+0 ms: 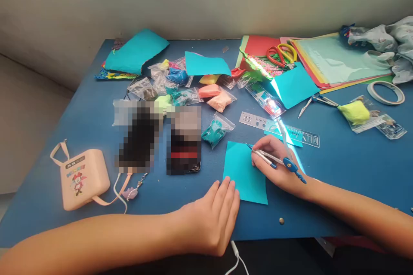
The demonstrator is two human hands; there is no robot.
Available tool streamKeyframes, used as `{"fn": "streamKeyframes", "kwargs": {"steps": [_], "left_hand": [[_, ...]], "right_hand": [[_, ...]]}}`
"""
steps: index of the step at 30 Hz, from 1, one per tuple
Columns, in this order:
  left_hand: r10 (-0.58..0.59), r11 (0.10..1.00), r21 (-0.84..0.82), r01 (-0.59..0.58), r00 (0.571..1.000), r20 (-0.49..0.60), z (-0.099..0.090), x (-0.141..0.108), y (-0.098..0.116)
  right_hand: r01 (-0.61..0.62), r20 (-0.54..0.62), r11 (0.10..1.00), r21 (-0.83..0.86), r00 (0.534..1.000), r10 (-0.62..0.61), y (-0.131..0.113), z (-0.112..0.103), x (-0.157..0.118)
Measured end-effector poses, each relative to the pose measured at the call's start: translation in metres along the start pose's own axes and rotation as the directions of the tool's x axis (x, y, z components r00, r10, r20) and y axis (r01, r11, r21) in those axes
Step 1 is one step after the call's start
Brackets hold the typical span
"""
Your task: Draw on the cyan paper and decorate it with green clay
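Note:
A rectangular piece of turquoise paper point(243, 172) lies on the blue table near its front edge. My left hand point(214, 217) rests at the paper's lower left corner, fingers stretched out and side by side, holding nothing. Over the paper's right side, my right hand point(277, 165) grips a silver and blue compass point(267, 158) in its fingers. The compass points left, with its tip near the paper's top edge. Just behind the hand lies a clear plastic ruler point(297, 134), partly over another turquoise piece.
Bagged clay point(214, 132), blurred phone-like objects point(183, 150) and a pink power bank point(85, 180) with cables lie to the left. Scissors point(280, 55), coloured sheets point(335, 60) and a tape roll point(385, 93) are at the back right.

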State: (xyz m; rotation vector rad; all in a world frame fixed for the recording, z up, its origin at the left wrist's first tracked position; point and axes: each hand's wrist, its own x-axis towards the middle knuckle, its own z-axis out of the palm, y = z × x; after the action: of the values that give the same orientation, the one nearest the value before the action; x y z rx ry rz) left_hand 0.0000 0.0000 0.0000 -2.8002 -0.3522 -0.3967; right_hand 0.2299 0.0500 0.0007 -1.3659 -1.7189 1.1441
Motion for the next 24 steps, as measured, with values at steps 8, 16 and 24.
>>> {"fn": "streamKeyframes", "kwargs": {"steps": [8, 16, 24], "left_hand": [[-0.087, 0.995, 0.035, 0.090, 0.993, -0.083, 0.009, 0.016, 0.007], [-0.123, 0.988, 0.074, 0.133, 0.985, -0.125, 0.020, 0.028, 0.008], [-0.118, 0.991, 0.043, 0.125, 0.983, -0.142, 0.021, 0.029, 0.008]], "right_hand": [[0.122, -0.141, 0.989, -0.089, 0.981, -0.134, 0.007, -0.002, 0.001], [0.044, -0.067, 0.999, -0.030, 0.997, -0.046, 0.003, -0.005, 0.002], [0.067, 0.008, 0.992, -0.106, 0.998, -0.067, 0.000, -0.007, 0.009]]}}
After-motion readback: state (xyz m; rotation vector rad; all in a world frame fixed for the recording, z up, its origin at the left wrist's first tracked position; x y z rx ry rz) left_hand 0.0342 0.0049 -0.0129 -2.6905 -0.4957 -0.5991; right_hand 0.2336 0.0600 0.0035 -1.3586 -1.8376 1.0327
